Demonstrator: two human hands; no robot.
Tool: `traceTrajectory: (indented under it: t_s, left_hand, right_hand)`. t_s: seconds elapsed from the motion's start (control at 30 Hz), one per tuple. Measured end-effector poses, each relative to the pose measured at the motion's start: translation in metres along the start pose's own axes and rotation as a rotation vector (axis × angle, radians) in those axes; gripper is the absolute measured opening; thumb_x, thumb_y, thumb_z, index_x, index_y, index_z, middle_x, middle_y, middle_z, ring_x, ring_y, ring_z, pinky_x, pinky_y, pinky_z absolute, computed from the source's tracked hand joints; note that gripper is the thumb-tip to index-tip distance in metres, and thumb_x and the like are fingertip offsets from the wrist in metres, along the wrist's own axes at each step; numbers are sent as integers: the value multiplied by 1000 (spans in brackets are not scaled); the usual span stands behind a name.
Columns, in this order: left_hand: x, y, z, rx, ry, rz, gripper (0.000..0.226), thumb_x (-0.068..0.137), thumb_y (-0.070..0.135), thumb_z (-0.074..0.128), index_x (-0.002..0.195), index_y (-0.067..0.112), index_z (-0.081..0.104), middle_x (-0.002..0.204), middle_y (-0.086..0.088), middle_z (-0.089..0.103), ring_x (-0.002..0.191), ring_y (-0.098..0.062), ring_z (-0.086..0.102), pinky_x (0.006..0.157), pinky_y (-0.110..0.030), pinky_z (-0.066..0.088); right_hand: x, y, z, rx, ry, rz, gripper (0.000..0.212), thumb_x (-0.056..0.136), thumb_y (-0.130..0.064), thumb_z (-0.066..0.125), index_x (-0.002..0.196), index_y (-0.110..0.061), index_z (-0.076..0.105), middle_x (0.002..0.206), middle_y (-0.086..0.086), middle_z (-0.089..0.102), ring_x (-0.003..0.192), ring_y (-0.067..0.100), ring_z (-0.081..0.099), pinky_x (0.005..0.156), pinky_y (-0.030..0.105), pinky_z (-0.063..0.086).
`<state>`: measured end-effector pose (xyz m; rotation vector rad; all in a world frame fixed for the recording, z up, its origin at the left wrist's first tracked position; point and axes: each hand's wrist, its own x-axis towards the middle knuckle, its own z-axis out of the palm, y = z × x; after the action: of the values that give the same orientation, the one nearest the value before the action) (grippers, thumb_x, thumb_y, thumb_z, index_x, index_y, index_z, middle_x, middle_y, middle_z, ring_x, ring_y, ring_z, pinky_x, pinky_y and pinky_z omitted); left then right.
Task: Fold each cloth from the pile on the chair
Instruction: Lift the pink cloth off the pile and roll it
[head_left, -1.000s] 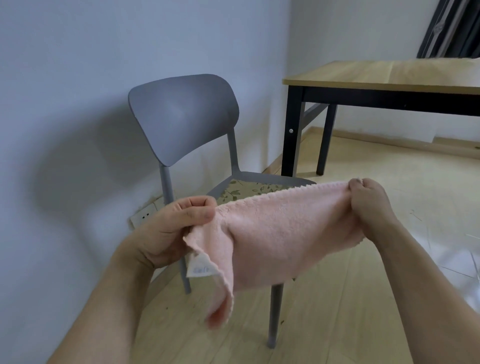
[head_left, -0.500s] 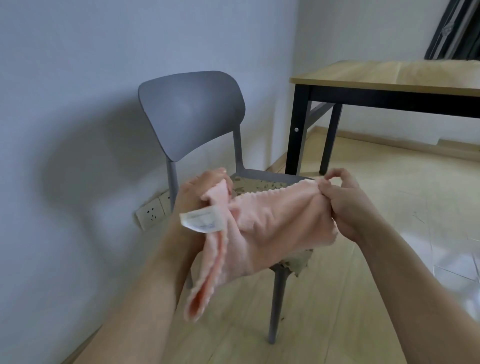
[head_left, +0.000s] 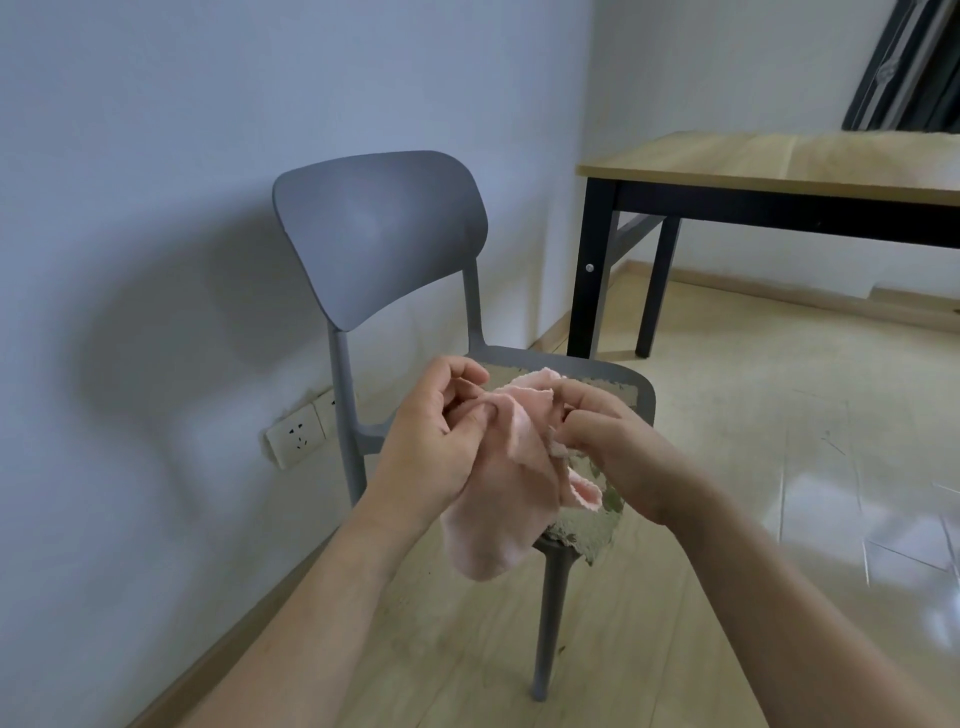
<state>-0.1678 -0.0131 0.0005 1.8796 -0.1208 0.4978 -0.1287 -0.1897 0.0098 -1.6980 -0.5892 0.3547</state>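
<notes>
Head view: I hold the pink cloth (head_left: 511, 467) above the grey chair (head_left: 384, 234), left hand (head_left: 441, 441) and right hand (head_left: 618, 441) fingers pinched on its corners. Fold half made; next, align the edges.

The cloth (head_left: 501, 478) in the hands is plain pale pink; the cloth on the seat (head_left: 587, 530) is beige-green with a dark leaf print. The chair (head_left: 379, 234) is uniform grey. The table (head_left: 769, 161) has a light wood-grain top and black legs, the wall socket (head_left: 296, 435) is white, and the floor (head_left: 727, 415) is light wood.
</notes>
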Motion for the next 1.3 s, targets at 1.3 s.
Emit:
traceTrajectory:
  t_s: [1.3]
  left_hand:
    - [2, -4, -6, 1121, 131, 325, 9, 89, 26, 59, 87, 30, 67, 96, 16, 67, 103, -20, 42, 98, -45, 20]
  right_hand:
    - [-4, 19, -32, -269, 440, -225, 9, 90, -22, 62, 89, -14, 59, 86, 10, 62, 80, 32, 55, 66, 35, 45]
